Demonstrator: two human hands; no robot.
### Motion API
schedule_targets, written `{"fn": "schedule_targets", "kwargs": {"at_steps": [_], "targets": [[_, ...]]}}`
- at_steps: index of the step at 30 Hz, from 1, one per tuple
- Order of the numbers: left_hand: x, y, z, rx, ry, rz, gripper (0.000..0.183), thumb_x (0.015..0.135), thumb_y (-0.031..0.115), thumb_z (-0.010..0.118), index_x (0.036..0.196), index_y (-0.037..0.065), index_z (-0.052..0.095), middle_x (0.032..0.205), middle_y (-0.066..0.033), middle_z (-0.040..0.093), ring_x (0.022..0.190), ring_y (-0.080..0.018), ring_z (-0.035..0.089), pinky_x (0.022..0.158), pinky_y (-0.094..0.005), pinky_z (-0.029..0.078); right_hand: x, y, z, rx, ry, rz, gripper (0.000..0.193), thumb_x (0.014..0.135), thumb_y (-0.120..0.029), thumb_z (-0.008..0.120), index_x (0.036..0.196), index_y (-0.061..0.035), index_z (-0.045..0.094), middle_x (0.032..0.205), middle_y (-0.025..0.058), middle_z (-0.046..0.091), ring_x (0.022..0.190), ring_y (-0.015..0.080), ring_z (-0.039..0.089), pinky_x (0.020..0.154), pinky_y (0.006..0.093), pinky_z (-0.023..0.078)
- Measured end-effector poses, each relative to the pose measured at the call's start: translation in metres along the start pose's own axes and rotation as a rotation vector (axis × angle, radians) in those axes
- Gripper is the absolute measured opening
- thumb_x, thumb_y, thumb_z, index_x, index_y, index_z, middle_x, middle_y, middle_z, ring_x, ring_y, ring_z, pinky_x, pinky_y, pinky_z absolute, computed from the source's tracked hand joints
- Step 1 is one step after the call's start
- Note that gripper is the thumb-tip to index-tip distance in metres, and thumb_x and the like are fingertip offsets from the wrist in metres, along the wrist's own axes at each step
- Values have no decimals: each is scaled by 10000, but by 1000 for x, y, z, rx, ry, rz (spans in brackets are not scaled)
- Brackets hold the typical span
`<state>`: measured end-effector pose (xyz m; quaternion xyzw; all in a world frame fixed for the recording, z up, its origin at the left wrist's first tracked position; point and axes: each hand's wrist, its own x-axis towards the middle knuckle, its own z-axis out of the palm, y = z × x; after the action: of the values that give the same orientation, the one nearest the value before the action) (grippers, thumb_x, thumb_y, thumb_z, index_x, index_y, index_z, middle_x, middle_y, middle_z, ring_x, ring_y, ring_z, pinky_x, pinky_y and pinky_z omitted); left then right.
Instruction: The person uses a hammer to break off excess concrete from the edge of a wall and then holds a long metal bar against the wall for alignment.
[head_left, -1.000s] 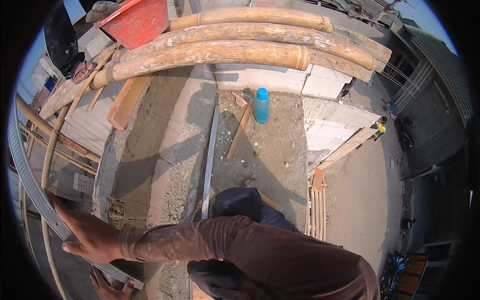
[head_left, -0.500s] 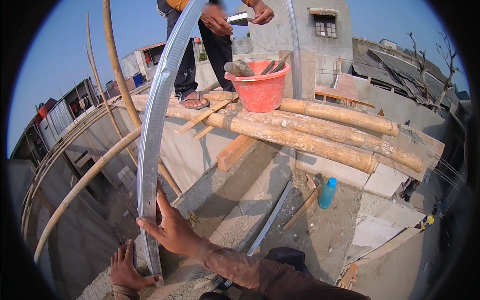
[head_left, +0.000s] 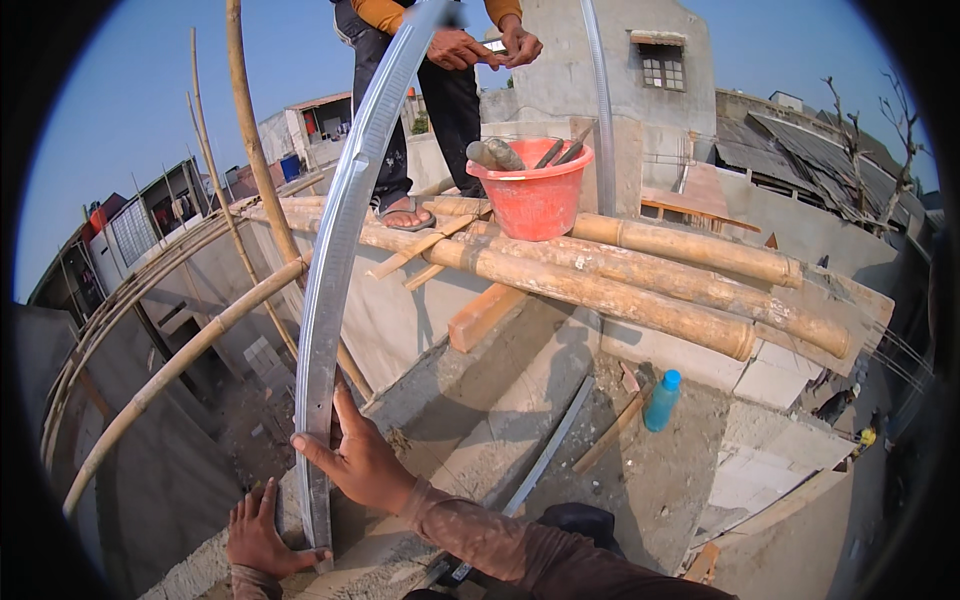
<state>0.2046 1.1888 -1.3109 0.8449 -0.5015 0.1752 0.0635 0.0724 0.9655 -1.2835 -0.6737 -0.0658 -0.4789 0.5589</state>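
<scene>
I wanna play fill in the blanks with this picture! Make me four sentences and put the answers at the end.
1. The bucket on the bamboo poles is coloured ____.
2. The cap of the bottle is coloured ____.
3. The camera wearer's upper hand, touching the long metal strip, is their ____ hand.
4. In the picture, the bucket is to the ____ of the bottle.

Missing words: red; blue; right; left.

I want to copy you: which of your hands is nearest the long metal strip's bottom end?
The left hand, with its thumb at the bottom of the metal strip. The right hand is higher up, its thumb across the strip.
</scene>
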Motion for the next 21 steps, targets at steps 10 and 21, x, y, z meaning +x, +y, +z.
{"fn": "schedule_targets", "kwargs": {"at_steps": [10,21], "targets": [[-1,1,-1,29,-17,-21,1359,367,785,815,1447,40,461,1231,-223,565,1146,-415,555,1011,-525,417,1,0,0,-29,18,-40,899,979,-305,630,1556,69,51,1561,333,259,1445,410,327,1153,411,302],[-2,-2,1,17,-33,-20,1359,383,799,807,1452,36,457,1233,-238,555,1157,-416,549,1012,-531,414,-1,8,2,-45,24,-3,863,980,-258,643,1559,52,82,1508,265,349,1366,310,404,1110,381,348]]}}
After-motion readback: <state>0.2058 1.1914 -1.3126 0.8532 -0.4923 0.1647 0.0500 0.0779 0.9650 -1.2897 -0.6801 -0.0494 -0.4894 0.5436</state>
